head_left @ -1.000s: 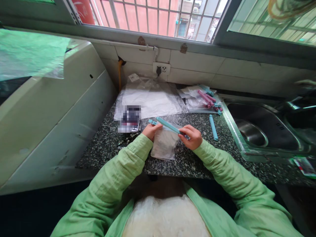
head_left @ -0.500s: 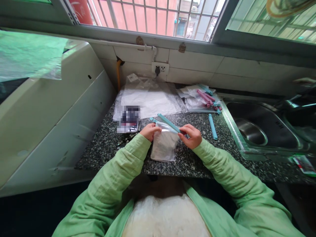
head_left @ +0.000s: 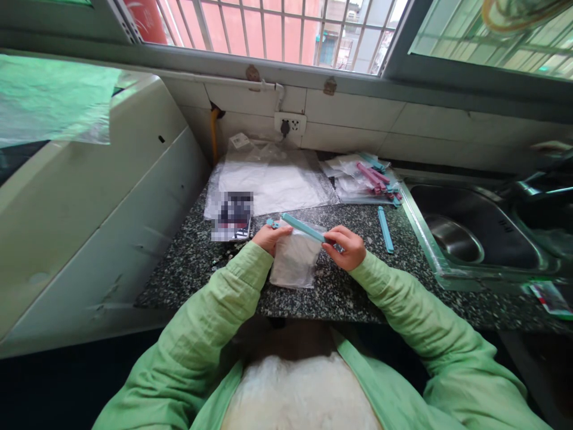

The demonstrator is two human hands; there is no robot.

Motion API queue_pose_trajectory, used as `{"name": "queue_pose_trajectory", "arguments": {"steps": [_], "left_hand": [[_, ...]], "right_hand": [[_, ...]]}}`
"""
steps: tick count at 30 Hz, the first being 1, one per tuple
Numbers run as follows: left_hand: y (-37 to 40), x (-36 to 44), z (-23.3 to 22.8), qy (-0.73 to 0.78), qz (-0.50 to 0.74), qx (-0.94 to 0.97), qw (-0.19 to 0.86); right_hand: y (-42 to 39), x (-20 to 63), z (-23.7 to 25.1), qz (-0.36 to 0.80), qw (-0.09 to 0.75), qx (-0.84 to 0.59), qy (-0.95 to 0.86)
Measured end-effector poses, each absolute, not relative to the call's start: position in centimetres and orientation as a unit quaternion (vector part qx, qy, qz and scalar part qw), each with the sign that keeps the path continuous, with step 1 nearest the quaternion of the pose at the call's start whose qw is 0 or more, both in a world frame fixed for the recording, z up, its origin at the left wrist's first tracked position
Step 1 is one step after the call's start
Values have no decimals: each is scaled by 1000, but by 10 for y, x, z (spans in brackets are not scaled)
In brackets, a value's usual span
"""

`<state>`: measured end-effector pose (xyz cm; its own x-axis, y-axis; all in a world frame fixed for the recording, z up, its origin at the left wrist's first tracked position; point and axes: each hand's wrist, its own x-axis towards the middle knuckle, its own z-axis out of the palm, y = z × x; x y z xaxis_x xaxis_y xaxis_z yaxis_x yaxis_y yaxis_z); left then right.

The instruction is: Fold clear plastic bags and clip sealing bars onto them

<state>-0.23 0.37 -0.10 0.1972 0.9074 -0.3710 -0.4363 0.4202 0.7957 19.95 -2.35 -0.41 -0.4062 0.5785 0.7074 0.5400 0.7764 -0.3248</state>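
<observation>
A dark speckled stone counter (head_left: 358, 286) runs under a barred window (head_left: 268, 30), with a white tiled wall (head_left: 358, 116) behind it and a socket (head_left: 290, 125) set in the tiles. At the near middle of the counter the left hand (head_left: 270, 237) pinches the left top edge of a small clear bag (head_left: 293, 263), whose lower end rests on the stone. The right hand (head_left: 344, 246) is closed around the right end of a teal clip (head_left: 302, 227), which lies slanted across the bag's top, its left end just past the left hand. Far of the hands lies a spread of clear plastic sheets (head_left: 273, 179). To the right of it sits a pile of bags with pink and teal clips (head_left: 371, 178), and a loose teal clip (head_left: 384, 229) lies near the steel sink (head_left: 474, 233) at the right. A pale appliance (head_left: 89, 197) stands against the counter's left end.
</observation>
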Motion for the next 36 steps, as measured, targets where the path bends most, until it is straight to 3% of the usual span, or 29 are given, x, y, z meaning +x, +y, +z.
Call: {"name": "queue_pose_trajectory", "arguments": {"steps": [14, 36], "left_hand": [[5, -2, -8, 436, 483, 278, 706], [7, -13, 0, 413, 392, 332, 752]], "right_hand": [[-22, 199, -6, 4, 428, -333, -840], [-20, 200, -9, 21, 418, -341, -842]]}}
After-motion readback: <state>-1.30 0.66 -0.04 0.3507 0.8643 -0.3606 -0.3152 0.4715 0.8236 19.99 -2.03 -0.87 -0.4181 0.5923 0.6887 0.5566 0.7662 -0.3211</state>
